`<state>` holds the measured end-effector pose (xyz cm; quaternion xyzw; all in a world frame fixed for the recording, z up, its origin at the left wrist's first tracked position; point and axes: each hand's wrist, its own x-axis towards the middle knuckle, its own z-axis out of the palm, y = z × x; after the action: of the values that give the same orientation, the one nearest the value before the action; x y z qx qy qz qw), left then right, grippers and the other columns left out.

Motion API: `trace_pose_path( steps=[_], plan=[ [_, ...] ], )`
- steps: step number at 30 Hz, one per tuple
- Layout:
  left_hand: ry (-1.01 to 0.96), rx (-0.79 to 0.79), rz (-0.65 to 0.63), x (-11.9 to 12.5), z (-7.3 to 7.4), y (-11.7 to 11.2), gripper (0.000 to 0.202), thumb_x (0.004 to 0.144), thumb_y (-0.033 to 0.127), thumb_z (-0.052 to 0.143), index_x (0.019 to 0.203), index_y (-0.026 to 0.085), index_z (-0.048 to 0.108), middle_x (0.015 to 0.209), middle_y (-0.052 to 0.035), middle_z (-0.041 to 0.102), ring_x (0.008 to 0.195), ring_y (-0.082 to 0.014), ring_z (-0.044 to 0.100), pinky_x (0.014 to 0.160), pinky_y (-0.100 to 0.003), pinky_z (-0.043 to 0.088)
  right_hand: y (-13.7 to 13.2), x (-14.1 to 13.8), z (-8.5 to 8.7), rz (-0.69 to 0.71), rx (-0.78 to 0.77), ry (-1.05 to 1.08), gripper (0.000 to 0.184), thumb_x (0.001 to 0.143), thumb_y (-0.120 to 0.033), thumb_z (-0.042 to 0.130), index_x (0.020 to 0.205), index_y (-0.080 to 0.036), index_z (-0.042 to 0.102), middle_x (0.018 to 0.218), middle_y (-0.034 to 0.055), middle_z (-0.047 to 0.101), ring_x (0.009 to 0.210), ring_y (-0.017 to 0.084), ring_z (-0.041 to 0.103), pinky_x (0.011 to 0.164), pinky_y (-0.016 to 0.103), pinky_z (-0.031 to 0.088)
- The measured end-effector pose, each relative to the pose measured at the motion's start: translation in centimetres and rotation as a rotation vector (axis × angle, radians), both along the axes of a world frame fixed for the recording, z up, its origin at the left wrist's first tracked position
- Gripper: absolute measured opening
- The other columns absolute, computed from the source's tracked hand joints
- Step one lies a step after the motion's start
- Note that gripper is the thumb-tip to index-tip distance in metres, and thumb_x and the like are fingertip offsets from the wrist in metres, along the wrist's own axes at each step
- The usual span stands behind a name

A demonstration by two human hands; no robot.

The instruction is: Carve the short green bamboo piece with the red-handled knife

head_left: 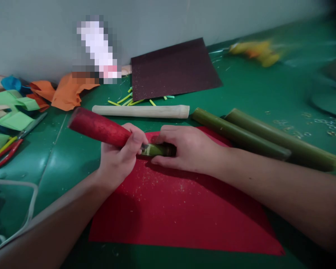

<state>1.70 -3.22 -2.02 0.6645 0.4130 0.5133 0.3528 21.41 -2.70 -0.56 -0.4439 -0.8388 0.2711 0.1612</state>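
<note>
My left hand (123, 149) is wrapped round the lower end of a thick red tube (100, 127), which tilts up to the left. Just right of its thumb lies a short green bamboo piece (155, 150) with pale marks at its left end. My right hand (187, 147) grips that piece's dark right end between thumb and fingers. A small dark bit shows where the two meet; whether they are joined is hidden. Both hands are over a red sheet (184, 213) strewn with fine pale shavings.
Behind the hands lie a pale bamboo stick (141, 111), two green bamboo lengths (240, 132) and a dark sheet (173, 71) over yellow strips. Left are red-handled scissors (9, 155), orange (70, 91) and green paper (15, 121), and a white cord (33, 198). Small rings (329, 123) lie right.
</note>
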Motion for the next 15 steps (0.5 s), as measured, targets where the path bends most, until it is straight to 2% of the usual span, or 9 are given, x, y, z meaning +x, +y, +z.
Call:
trace_pose_path(
  steps=[11, 15],
  plan=[
    [0.06, -0.013, -0.098, -0.12, 0.11, -0.11, 0.047, 0.093, 0.056, 0.067, 0.064, 0.02, 0.063, 0.059, 0.0011, 0.056, 0.048, -0.0086, 0.045, 0.049, -0.025, 0.044, -0.03, -0.07, -0.01, -0.021, -0.013, -0.003, 0.031, 0.085, -0.043, 0.076, 0.101, -0.016, 0.074, 0.081, 0.0003, 0.056, 0.073, 0.014, 0.049, 0.064, 0.03, 0.027],
    [0.066, -0.039, -0.091, -0.18, 0.01, -0.16, 0.046, 0.091, 0.055, 0.07, 0.063, 0.02, 0.062, 0.059, 0.0013, 0.056, 0.049, -0.0088, 0.045, 0.05, -0.025, 0.044, -0.03, -0.09, -0.01, -0.017, -0.017, -0.004, 0.031, 0.085, -0.044, 0.076, 0.098, -0.016, 0.074, 0.081, 0.0004, 0.056, 0.072, 0.014, 0.048, 0.064, 0.03, 0.027]
  ],
)
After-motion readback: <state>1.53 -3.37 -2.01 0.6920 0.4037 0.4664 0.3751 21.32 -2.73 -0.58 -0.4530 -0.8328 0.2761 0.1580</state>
